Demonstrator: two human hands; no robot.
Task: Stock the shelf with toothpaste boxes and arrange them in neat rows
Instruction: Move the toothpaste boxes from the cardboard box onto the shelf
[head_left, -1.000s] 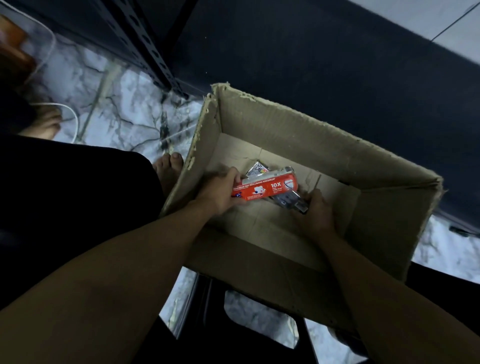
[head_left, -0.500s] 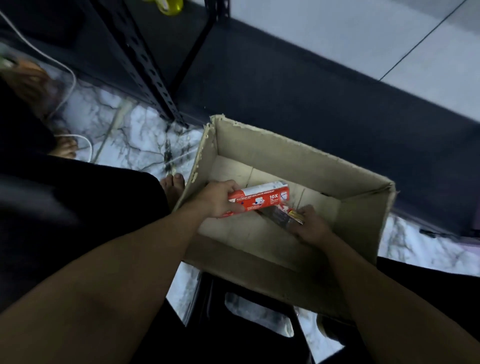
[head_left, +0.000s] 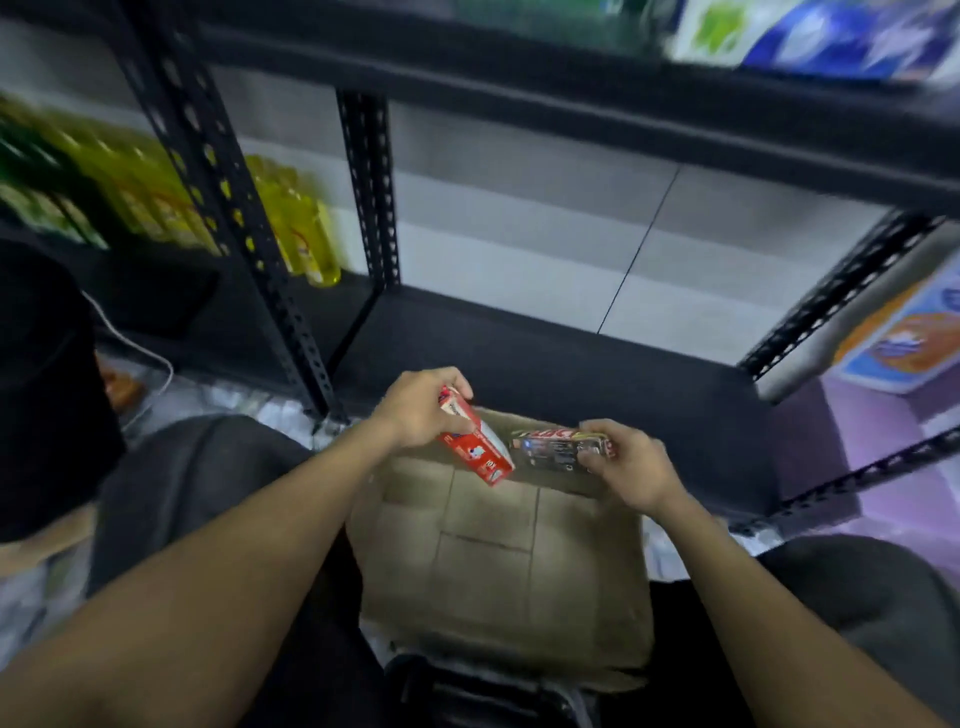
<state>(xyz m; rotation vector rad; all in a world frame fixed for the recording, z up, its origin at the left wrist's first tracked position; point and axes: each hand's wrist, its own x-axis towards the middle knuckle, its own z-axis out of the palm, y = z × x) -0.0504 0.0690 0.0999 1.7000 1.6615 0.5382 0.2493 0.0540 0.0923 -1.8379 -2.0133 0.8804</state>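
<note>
1. Red toothpaste box (head_left: 477, 447): my left hand (head_left: 418, 410) grips it, fingers curled round its upper end. It is tilted, lower end pointing down.
2. Dark toothpaste box (head_left: 553, 451): my right hand (head_left: 631, 467) pinches its right end and holds it roughly level. Its left end is just beside the red box; I cannot tell if they touch.
3. Location: both are in the air over the open cardboard carton (head_left: 493, 582) at my knees, in front of the lower black shelf (head_left: 545, 358), and not yet set on it.
4. Handling, by my judgement: light, hollow card. It is stiff along the edges, dents easily on the broad faces, and the glossy print is probably a little slippery.
5. Best hold: across the narrow sides with light pressure, then square each box up by pushing its end flap.
6. Neighbouring stock: yellow bottles (head_left: 296, 223) in the bay to the left.
</note>
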